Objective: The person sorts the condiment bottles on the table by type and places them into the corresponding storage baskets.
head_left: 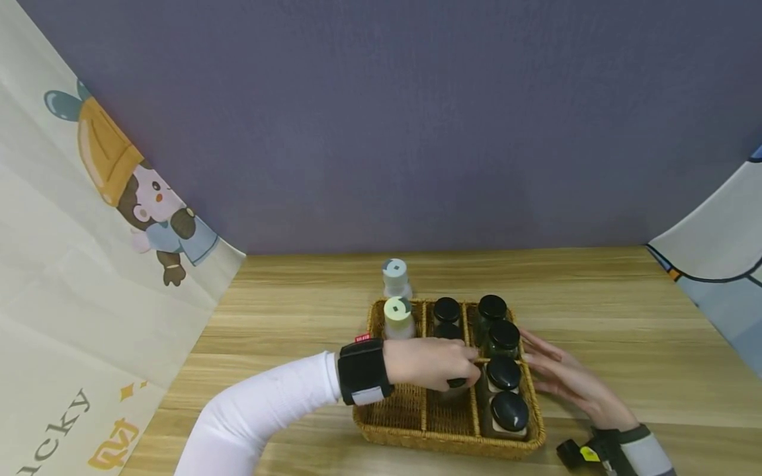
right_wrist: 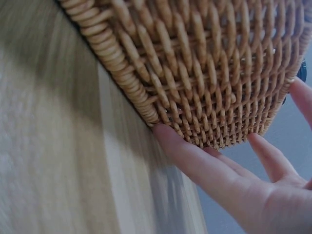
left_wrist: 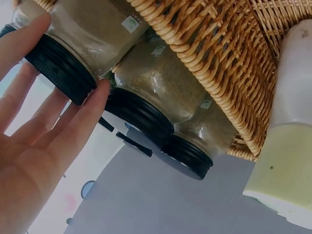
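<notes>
A woven wicker basket (head_left: 452, 441) with dividers stands on the table. My left hand (head_left: 424, 363) reaches over its middle column and grips the black lid of a glass jar (left_wrist: 61, 68), fingers and thumb around the lid's rim. The left wrist view shows brownish contents in this jar and its neighbours. Two more black-lidded jars (head_left: 446, 309) sit behind it, one partly covered by the hand. In the right column stand several similar jars (head_left: 505, 373). My right hand (head_left: 574, 387) touches the basket's right outer side with extended fingertips (right_wrist: 168, 136).
A bottle with a pale yellow cap (head_left: 397, 314) stands in the basket's back left compartment. Just behind the basket is a white-capped bottle (head_left: 395, 274). A dark wall panel (head_left: 417, 132) borders the wooden table (head_left: 297, 297) at the back; a printed curtain (head_left: 77, 264) hangs at left.
</notes>
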The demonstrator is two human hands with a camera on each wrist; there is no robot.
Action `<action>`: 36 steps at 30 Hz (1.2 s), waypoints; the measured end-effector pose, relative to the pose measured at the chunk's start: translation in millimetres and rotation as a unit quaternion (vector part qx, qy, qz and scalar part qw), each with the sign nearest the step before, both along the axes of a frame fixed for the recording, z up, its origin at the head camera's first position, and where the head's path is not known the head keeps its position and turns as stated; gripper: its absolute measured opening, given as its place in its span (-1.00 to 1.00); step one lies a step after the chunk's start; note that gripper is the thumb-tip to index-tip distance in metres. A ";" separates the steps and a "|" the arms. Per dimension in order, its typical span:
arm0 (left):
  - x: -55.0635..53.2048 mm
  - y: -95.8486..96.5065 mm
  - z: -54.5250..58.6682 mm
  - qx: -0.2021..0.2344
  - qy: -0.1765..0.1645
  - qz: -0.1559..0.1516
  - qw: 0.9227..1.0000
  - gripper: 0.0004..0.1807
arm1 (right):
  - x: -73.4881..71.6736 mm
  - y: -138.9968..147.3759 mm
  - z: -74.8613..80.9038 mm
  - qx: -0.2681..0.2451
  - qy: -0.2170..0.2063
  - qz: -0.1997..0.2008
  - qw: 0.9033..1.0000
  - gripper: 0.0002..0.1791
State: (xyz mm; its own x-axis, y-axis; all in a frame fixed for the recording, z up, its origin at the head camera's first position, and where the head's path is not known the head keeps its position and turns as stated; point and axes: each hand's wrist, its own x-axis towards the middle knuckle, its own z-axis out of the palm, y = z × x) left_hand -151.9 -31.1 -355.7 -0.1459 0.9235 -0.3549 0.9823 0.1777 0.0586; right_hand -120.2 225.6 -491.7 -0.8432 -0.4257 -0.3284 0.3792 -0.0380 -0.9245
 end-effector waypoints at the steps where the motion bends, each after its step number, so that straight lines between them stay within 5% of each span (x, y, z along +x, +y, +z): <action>1: 0.1 -0.1 -0.4 -0.001 0.000 0.001 1.000 -0.76 | -0.4 -0.2 -0.1 -0.004 0.001 0.001 1.000 -0.31; 17: 0.6 -1.7 -4.0 0.005 -0.004 0.013 1.000 -0.74 | 1.9 -1.9 5.5 0.030 -0.019 -0.013 0.999 -0.27; 25: 0.9 -3.8 -4.8 0.016 0.019 0.013 1.000 -0.75 | 1.4 -1.5 6.6 0.038 -0.028 -0.019 0.999 -0.27; 36: -1.3 -5.4 0.1 0.027 0.026 0.017 0.999 -0.72 | 1.0 0.3 -1.2 -0.022 0.015 0.008 1.000 -0.34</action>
